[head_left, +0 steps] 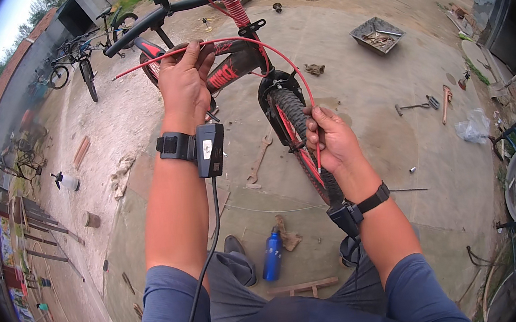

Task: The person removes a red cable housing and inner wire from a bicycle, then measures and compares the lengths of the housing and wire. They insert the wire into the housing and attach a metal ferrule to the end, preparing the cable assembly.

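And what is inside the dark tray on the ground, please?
Small loose pieces lie in the tray, too small to identify. Whatever lies beneath them is covered and cannot be seen.

Bicycles (89,82) stand at the upper left of the frame, a white spray bottle (70,182) below them. A blue bottle (272,257) is at lower centre. A tray (367,44) occupies the upper right; a plastic bag (474,127) lies farther right.
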The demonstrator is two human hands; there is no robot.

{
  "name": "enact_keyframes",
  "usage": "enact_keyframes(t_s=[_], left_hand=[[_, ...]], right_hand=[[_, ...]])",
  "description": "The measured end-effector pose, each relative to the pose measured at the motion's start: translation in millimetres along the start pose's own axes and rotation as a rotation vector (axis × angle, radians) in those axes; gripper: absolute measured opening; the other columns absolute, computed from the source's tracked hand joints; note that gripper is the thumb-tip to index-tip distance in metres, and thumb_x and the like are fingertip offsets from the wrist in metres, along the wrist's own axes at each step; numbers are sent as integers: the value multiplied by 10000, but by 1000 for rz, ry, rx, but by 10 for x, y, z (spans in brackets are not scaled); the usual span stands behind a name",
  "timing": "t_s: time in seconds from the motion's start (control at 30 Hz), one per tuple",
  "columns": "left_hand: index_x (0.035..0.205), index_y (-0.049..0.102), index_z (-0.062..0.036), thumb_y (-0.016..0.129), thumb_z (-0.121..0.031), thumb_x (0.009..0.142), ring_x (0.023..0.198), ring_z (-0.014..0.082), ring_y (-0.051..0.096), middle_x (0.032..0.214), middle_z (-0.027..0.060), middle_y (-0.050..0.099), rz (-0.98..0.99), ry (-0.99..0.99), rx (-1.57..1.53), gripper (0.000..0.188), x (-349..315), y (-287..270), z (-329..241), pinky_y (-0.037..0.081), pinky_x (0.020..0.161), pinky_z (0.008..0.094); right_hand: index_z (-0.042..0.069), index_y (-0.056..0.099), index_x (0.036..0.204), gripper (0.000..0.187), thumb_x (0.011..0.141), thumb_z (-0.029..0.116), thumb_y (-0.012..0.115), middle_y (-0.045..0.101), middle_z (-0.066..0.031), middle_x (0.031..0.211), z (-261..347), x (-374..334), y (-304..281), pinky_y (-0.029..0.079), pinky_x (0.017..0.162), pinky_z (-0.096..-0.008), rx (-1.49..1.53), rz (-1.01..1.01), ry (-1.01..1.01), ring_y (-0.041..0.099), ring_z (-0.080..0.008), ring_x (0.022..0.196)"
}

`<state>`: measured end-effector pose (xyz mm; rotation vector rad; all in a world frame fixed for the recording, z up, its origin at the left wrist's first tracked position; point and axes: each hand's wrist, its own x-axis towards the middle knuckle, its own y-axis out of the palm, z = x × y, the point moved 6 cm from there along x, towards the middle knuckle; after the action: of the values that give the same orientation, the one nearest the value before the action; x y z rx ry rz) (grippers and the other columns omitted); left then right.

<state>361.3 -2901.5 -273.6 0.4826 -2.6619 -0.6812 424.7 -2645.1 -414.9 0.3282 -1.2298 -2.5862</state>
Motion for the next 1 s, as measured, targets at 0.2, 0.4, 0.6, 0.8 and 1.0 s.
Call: enact_keyframes(t_s=[0.2, 0.4, 0.6, 0.8, 1.0], left_hand=[[1093, 527, 0, 647, -70, 967, 981, 318, 711, 1068, 151, 644, 19, 47, 20, 188, 163, 108, 32, 628, 798, 357], [1115, 509, 9, 630, -102, 985, 1005, 334, 709, 1079, 151, 641, 55, 44, 24, 209, 263, 156, 107, 629, 794, 358], [1115, 549, 28, 622, -109, 992, 964, 284, 709, 1075, 127, 632, 59, 85, 75, 197, 329, 196, 150, 599, 767, 319], [1101, 529, 11, 634, -101, 983, 981, 291, 714, 1064, 149, 661, 67, 98, 77, 194, 341, 170, 131, 610, 806, 324], [1126, 523, 5, 636, -109, 985, 992, 292, 714, 1081, 156, 669, 88, 122, 88, 214, 321, 121, 52, 613, 848, 334]], right_hand=[[65, 627, 1058, 182, 1019, 240, 596, 558, 13, 757, -193, 242, 51, 361, 486, -224, 75, -121, 37, 509, -94, 591], [87, 652, 1032, 168, 1024, 239, 581, 553, 20, 753, -388, 409, 125, 363, 491, -229, 115, -141, 116, 507, -95, 594], [106, 661, 1020, 166, 1027, 246, 571, 550, 29, 746, -470, 542, 214, 359, 489, -237, 114, -134, 138, 506, -94, 591], [104, 659, 1013, 172, 1025, 252, 572, 558, 28, 752, -425, 644, 165, 357, 490, -237, 42, -153, 115, 519, -96, 604], [78, 667, 1038, 191, 1024, 244, 572, 577, 11, 739, -185, 675, 56, 407, 508, -234, -104, -145, 32, 539, -105, 586]])
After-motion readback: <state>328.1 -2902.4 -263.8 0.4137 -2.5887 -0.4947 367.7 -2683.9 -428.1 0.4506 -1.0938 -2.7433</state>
